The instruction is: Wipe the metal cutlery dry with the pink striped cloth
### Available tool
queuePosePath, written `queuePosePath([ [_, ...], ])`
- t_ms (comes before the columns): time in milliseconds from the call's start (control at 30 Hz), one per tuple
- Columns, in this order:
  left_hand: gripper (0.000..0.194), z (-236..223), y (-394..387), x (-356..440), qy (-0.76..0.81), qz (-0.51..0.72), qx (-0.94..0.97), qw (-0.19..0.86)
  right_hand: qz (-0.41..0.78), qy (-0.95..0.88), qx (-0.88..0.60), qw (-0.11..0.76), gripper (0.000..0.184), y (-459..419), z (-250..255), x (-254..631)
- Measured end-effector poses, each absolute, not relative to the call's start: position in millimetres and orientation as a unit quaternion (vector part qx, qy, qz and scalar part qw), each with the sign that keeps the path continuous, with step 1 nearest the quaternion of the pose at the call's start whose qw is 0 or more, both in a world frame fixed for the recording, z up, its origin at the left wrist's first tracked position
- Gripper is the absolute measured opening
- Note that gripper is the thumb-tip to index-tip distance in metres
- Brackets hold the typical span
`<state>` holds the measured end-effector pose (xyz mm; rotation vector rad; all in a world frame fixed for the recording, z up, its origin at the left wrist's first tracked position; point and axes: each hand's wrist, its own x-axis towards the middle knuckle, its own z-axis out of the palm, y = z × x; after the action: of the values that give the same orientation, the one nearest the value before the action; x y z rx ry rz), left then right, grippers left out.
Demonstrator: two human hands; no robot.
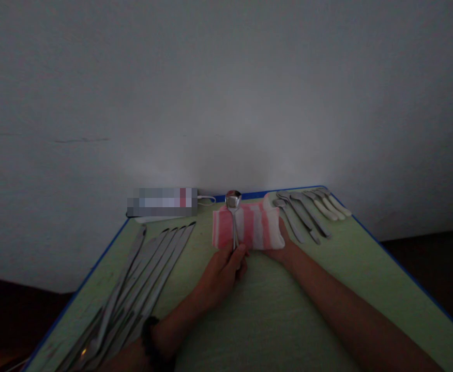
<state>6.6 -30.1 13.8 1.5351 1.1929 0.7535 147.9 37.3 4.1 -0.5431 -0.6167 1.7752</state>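
My left hand [230,263] is closed around the handle of a shiny metal spoon [233,200], whose squarish bowl points up and away from me. Behind the spoon spreads a pink-and-white striped cloth [253,227]. My right hand [278,250] is mostly covered by this cloth; part of the palm and wrist shows at its lower right edge. The cloth lies over the right fingers, so their grip is hidden. Spoon and cloth overlap in view; whether they touch I cannot tell.
Several long metal utensils [160,268] lie in a slanted row on the left of the green table [288,320]. Several spoons and other cutlery [307,212] lie at the back right. A blurred-out box-like object [164,202] with a white cable [208,198] stands back left, before the wall.
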Motion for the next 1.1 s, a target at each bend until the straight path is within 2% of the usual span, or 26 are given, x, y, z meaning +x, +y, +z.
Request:
queuePosePath([
  [133,0.034,14.0,-30.2,6.3,0.498,0.301,0.646,0.494,0.785,-0.210,-0.239,0.532,0.050,37.4,7.7,147.6],
  [333,0.036,14.3,-30.5,5.4,0.493,0.294,0.666,0.475,0.782,-0.265,-0.200,0.528,0.044,37.7,3.2,147.8],
  [500,0.037,16.2,-30.3,5.8,0.490,0.283,0.679,0.468,0.781,-0.247,-0.210,0.534,0.053,37.4,3.6,147.4],
  [767,0.036,12.2,-30.6,4.3,0.486,0.286,0.685,0.461,0.773,-0.265,-0.205,0.538,0.038,34.9,8.0,146.1],
  [1100,0.035,13.1,-31.1,4.0,0.484,0.284,0.688,0.460,0.796,-0.257,-0.200,0.511,0.045,33.9,13.7,146.0],
])
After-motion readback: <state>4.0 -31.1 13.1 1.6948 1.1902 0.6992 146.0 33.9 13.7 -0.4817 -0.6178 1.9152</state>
